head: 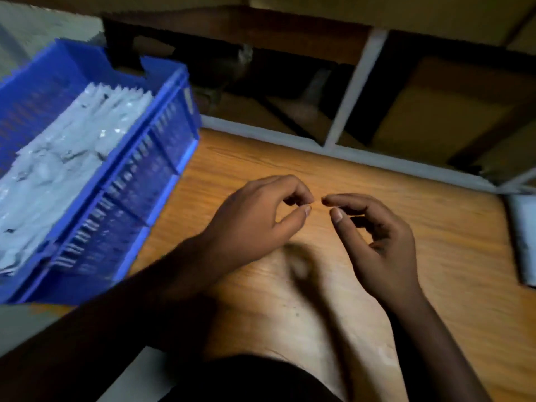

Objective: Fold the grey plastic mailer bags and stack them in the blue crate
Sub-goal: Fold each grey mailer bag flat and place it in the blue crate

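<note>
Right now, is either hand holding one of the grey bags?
No. The left hand and right hand hover empty over the wooden table, while the folded grey bags lie in the blue crate.

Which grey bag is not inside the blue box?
The grey bag at the table's right edge. It lies flat on the wooden table, only partly in view, while all the other grey bags sit stacked inside the blue crate.
</note>
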